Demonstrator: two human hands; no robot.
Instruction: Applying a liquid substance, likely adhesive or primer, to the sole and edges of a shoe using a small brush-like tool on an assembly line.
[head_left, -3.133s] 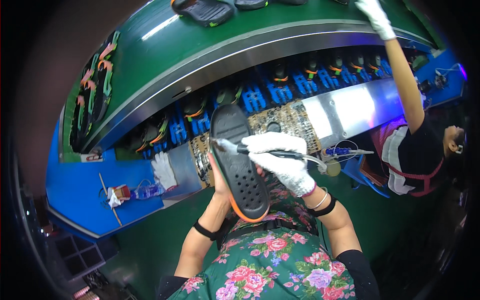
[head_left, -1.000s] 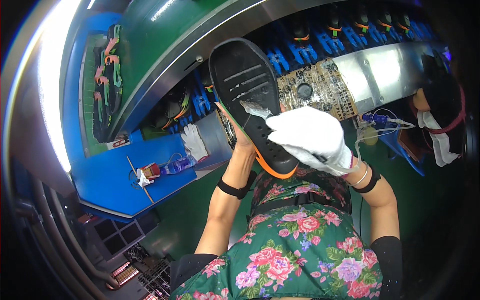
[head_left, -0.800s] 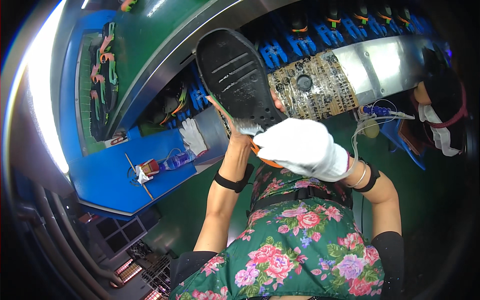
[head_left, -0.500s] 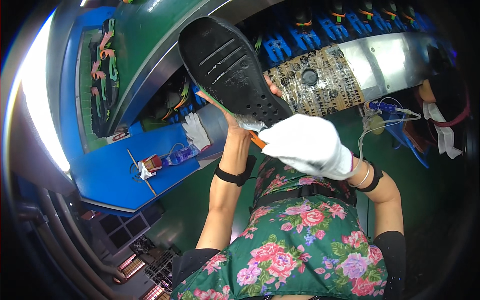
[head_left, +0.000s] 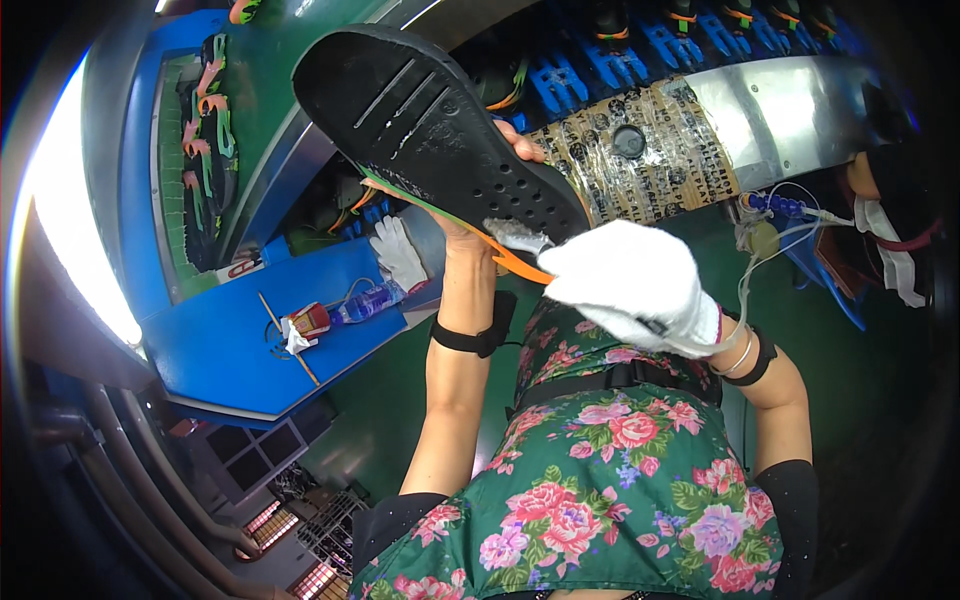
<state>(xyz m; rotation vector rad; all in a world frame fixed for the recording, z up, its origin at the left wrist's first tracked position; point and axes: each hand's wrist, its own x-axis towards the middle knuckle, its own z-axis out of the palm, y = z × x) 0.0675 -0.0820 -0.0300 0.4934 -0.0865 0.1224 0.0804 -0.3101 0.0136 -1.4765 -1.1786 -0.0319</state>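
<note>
My left hand [head_left: 519, 141], bare, grips a black shoe [head_left: 420, 125] with its underside turned up, fingers along the far edge and palm under the near one. That underside has three slots toward the wide end and rows of small holes toward the other. A green-to-orange strip [head_left: 522, 266] runs along its near edge. My right hand [head_left: 630, 285], in a white knit glove, is closed on a brush [head_left: 515, 235]. The grey bristles lie against the near edge of the underside, by the holes; the brush handle is hidden in the glove.
A curved metal line carries a taped cardboard patch [head_left: 640, 155]; behind it stand shoes on blue holders [head_left: 670, 60]. To the left, a blue table [head_left: 230, 350] bears a bottle [head_left: 365, 304] and a white glove [head_left: 398, 254]. Tubing [head_left: 770, 205] hangs at right.
The shoe has shifted left and tilted in my left hand. The brush has moved slightly right along the near edge, and more of the orange strip shows.
</note>
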